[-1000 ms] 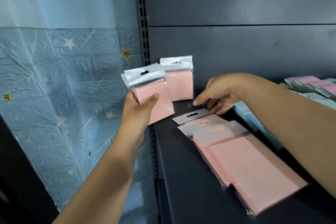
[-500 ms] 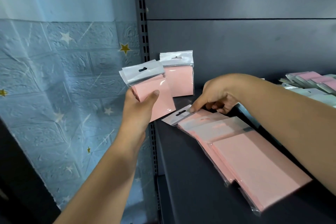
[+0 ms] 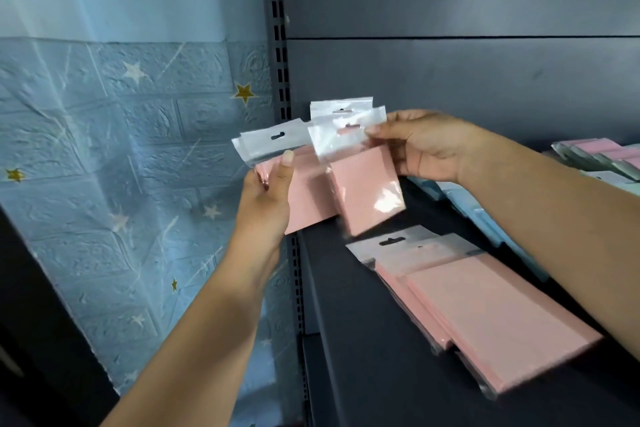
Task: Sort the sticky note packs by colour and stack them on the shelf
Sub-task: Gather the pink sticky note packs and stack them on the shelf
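So both hands are up at the left end of the dark shelf (image 3: 346, 340), each holding a pink sticky note pack in a clear bag. The left hand (image 3: 266, 194) grips its pink pack (image 3: 308, 198) from the side, thumb across the front just below the white hanging tab, fingers curled behind. The right hand (image 3: 426, 149) pinches the second pink pack (image 3: 367, 191) by the top of its bag, thumb on the clear flap, and the pad hangs tilted, overlapping the left one's edge; it looks a bit blurred. Behind them another pink pack (image 3: 341, 109) stands against the back panel, only its white tab showing. Lower on the shelf, a fanned pile of pink packs (image 3: 485, 315) lies flat, overlapping each other, near the front edge. Under the right forearm there are some light blue packs (image 3: 485, 218), and far right a mixed heap of pink and greenish packs (image 3: 602, 156). Blue star wallpaper (image 3: 121, 149) is on the left.
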A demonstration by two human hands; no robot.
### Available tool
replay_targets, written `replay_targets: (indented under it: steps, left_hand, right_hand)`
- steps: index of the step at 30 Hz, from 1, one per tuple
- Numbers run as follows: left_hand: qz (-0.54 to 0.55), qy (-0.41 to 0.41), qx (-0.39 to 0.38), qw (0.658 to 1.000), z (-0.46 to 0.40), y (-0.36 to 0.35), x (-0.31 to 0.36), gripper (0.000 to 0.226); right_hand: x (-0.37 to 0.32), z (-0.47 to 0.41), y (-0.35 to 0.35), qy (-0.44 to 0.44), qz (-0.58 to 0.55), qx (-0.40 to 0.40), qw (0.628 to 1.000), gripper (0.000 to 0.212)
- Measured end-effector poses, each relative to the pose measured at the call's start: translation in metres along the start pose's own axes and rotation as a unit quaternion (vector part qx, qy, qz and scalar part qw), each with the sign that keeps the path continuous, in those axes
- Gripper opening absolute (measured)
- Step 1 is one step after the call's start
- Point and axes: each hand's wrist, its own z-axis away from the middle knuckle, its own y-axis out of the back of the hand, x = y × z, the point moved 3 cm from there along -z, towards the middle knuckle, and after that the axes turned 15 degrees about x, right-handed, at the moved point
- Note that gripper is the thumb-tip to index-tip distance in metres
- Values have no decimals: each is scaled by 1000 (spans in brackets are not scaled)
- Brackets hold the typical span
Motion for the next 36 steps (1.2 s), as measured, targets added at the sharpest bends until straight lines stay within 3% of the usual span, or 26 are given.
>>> replay_targets:
  steps: [6,10,12,15,19,24,27,36]
  left_hand:
    - [-70,-51,-57,995,9,-10,9,44]
    - [-91,-85,-108,986,10,-16,10,34]
    - [-100,-87,-129,983,10,-18,9,23]
    - [-92,-70,-149,982,8,-21,7,20]
    - [-128,-117,-154,973,9,-22,10,36]
    - [-176,-179,-98,963,13,-13,-3,49]
    - [-179,-187,-76,963,18,-17,2,37]
    - [-256,-192,-139,937,14,-21,-1,49]
  right_hand:
    - [9,2,-21,52,-118,34,991,20]
    - [10,4,-28,48,-138,10,989,20]
    - [9,1,-24,16,-139,-40,989,22]
    - [10,2,-15,-16,-62,-109,992,37]
    - [11,-2,-2,6,29,-94,995,43]
    - [13,-3,6,15,126,-90,988,39]
    - [12,-4,4,43,124,-69,989,40]
    - [13,-5,10,50,195,-80,976,27]
